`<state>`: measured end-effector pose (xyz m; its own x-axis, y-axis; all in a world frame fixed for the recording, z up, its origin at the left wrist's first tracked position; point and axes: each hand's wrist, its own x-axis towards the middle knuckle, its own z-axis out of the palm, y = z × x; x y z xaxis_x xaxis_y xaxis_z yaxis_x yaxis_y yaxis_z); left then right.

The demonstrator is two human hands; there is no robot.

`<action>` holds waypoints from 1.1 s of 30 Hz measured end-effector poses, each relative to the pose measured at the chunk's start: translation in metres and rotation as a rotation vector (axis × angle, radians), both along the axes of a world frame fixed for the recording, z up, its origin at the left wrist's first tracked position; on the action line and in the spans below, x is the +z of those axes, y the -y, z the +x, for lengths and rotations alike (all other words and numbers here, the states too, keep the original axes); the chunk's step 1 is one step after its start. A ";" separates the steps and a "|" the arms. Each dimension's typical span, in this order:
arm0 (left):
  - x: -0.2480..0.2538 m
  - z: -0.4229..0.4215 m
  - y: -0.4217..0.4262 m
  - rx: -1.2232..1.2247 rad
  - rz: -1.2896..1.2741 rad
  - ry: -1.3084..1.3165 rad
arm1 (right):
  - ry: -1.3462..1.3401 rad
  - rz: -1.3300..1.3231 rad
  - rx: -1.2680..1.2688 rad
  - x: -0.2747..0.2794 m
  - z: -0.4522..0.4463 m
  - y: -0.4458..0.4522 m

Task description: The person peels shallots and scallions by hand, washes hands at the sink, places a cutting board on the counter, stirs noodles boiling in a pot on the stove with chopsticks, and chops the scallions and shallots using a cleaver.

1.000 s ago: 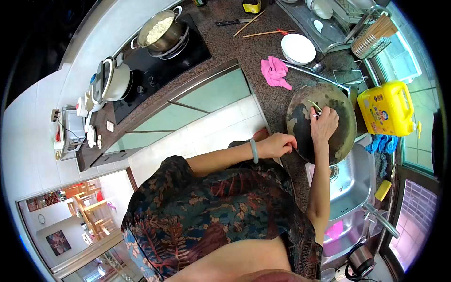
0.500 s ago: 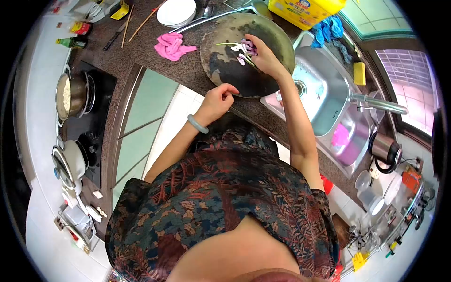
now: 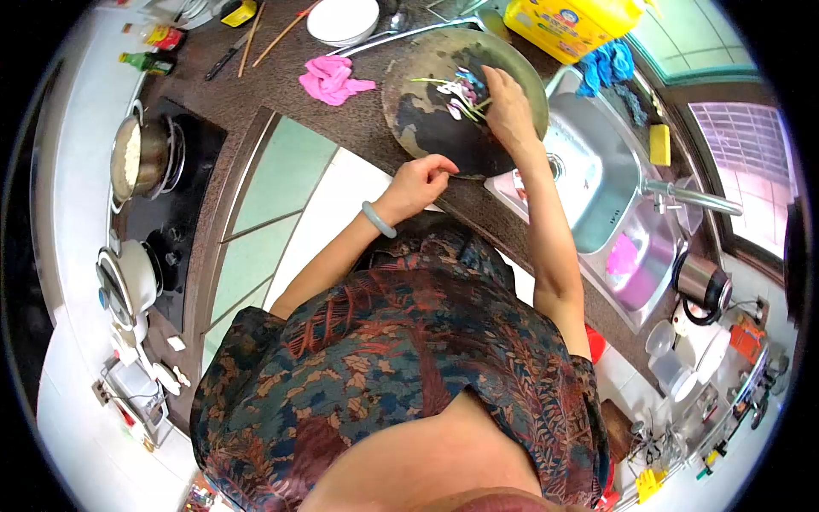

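Note:
Several thin green stalks with white and purple ends (image 3: pixel 461 108) lie in a loose heap on a round, dark-stained cutting board (image 3: pixel 414 119). My right hand (image 3: pixel 509 111) rests over the board just right of the heap, its fingers stretched out and nothing visible in them. Some stalk ends reach close to its fingertips. At the board's near edge is my left hand (image 3: pixel 418 183), fingers curled in, with nothing visible in it. A pale bangle (image 3: pixel 379 220) circles that wrist.
Left of the board lie a pink cloth (image 3: pixel 333 81) and a knife (image 3: pixel 225 58). White bowls (image 3: pixel 343 20) stand behind. A double sink (image 3: pixel 601 200) with a tap (image 3: pixel 695 197) is at right, below a yellow jug (image 3: pixel 567 24). A pot (image 3: pixel 141 162) sits on the stove at left.
My right hand has let go of the stalks and moved slightly right, its fingers straightening; the stalks now lie on the board. The whole view has shifted a little. My left hand stays curled.

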<state>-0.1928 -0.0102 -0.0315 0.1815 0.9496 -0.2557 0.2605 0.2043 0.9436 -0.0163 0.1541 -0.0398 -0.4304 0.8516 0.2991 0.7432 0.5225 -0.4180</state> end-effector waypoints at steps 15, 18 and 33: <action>0.038 0.040 -0.009 0.229 0.633 -0.049 | -0.347 0.056 0.056 0.087 0.000 0.028; 0.042 0.061 -0.001 0.045 0.460 -0.098 | -0.532 -0.087 -0.005 0.114 -0.002 0.056; 0.030 0.062 0.060 -0.350 0.666 -0.547 | -0.251 -0.180 0.237 0.044 0.055 0.066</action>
